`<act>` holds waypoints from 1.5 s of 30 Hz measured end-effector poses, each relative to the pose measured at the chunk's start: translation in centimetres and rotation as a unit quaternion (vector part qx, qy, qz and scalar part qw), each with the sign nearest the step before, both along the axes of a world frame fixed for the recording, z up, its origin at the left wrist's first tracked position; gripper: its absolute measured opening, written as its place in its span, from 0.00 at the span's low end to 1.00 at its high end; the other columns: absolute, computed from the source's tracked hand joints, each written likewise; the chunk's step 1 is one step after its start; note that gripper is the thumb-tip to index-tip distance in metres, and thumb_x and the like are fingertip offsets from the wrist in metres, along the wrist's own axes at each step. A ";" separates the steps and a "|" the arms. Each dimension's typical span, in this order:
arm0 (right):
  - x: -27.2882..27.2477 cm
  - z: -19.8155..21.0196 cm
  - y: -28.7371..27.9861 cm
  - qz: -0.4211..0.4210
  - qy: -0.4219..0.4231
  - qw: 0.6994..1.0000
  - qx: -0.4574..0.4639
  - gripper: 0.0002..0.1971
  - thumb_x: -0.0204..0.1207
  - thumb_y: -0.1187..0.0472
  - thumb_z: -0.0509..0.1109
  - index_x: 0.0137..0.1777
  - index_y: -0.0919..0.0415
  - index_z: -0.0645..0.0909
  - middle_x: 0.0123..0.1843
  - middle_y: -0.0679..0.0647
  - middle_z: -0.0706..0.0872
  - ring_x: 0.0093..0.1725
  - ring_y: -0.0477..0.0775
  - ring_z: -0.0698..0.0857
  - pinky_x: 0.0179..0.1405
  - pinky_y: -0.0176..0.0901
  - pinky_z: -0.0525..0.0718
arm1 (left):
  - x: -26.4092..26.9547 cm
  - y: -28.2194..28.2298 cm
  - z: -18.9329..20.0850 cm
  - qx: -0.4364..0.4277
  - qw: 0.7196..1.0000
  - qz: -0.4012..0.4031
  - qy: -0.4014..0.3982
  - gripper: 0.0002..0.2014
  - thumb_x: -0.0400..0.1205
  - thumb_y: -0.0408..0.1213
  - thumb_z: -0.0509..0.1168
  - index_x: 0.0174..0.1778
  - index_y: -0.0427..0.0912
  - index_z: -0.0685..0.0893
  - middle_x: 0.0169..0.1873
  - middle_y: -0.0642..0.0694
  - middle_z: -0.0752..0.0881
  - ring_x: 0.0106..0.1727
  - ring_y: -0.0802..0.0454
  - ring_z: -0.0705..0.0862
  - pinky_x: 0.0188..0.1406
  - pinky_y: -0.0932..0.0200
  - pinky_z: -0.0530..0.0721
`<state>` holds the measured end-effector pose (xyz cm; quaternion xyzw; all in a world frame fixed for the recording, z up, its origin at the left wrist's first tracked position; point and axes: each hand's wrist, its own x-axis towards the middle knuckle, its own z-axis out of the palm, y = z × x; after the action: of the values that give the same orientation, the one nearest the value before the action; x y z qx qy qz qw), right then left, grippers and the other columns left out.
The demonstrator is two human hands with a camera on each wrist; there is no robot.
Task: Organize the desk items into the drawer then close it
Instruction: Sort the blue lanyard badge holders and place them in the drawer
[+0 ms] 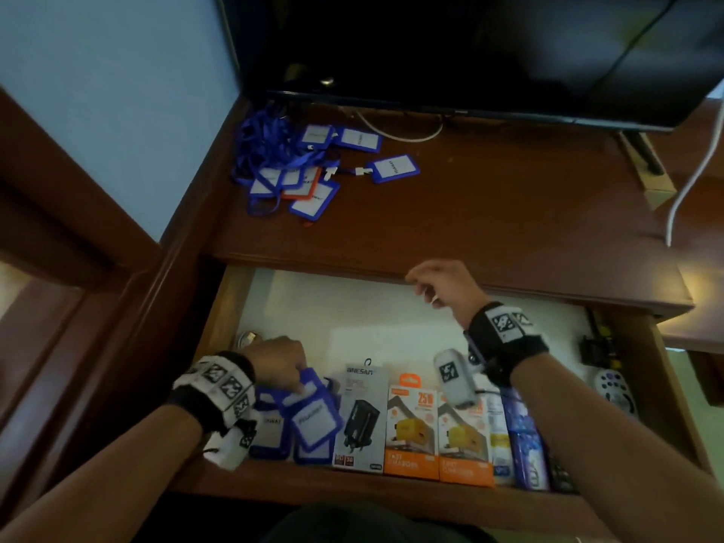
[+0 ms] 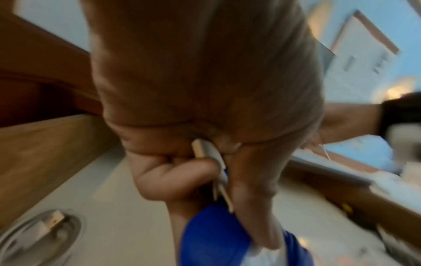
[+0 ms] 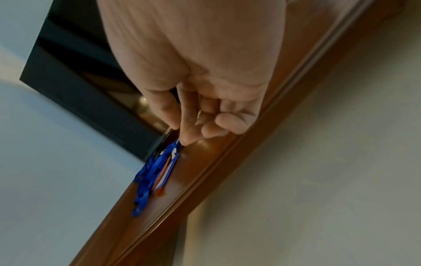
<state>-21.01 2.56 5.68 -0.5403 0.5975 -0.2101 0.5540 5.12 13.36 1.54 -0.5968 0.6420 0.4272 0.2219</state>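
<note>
Left hand (image 1: 280,362) low in the open wooden drawer (image 1: 219,319), thumb and curled fingers pinching a blue-framed plastic badge holder with a white card insert (image 1: 313,419) by its top edge, over more of the same at the drawer's front left corner. Beside these, a row of boxed chargers (image 1: 415,429) along the front wall; a coiled white cable (image 2: 38,232) at the back left.

Right hand (image 1: 438,286) raised over the front edge of the brown wooden desk (image 1: 489,205), fingers loosely curled and holding nothing, pointed toward the tangled heap of blue lanyards and badge holders (image 1: 301,166), one of them orange-framed, lying on the desk near the dark monitor (image 1: 450,52), well apart from that hand.

Probably light, thin and slick, those holders: stiff frames, floppy ribbons apt to snag and drag neighbours along. Best taken by pinching a frame edge or the clip end, or by scooping the lanyards in a bunch. Much of the heap not yet in the drawer; drawer not yet shut.
</note>
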 end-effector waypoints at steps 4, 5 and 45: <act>1.7 0.2 -5.1 0.004 0.059 0.998 -0.027 0.08 0.82 0.64 0.65 0.46 0.62 0.86 0.33 0.52 0.82 0.27 0.47 0.74 0.27 0.38 0.67 | -1.6 -0.7 -0.9 0.012 0.992 -0.099 -0.071 0.11 0.72 0.34 0.70 0.25 0.39 0.77 0.28 0.44 0.79 0.32 0.47 0.79 0.32 0.54 0.79; 2.3 0.1 -6.2 0.024 0.077 0.996 -0.040 0.07 0.82 0.63 0.65 0.46 0.60 0.85 0.35 0.52 0.83 0.30 0.46 0.76 0.29 0.37 0.70 | -1.9 -0.9 -0.9 0.013 0.991 -0.109 -0.073 0.10 0.72 0.33 0.69 0.26 0.38 0.77 0.31 0.42 0.80 0.35 0.45 0.81 0.35 0.52 0.81; 2.9 -5.9 -4.0 0.147 0.465 0.852 -0.188 0.46 0.66 0.30 0.68 0.76 0.57 0.58 0.83 0.62 0.51 0.82 0.66 0.51 0.74 0.65 0.62 | -3.9 -1.2 -7.8 -0.131 0.990 0.040 0.028 0.18 0.76 0.45 0.68 0.61 0.50 0.77 0.59 0.50 0.78 0.61 0.50 0.77 0.63 0.48 0.72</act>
<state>-18.15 -1.42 -0.22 -0.7506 0.6477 0.0415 0.1238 1.21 12.16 -6.31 -0.6338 0.6742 0.3639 0.1065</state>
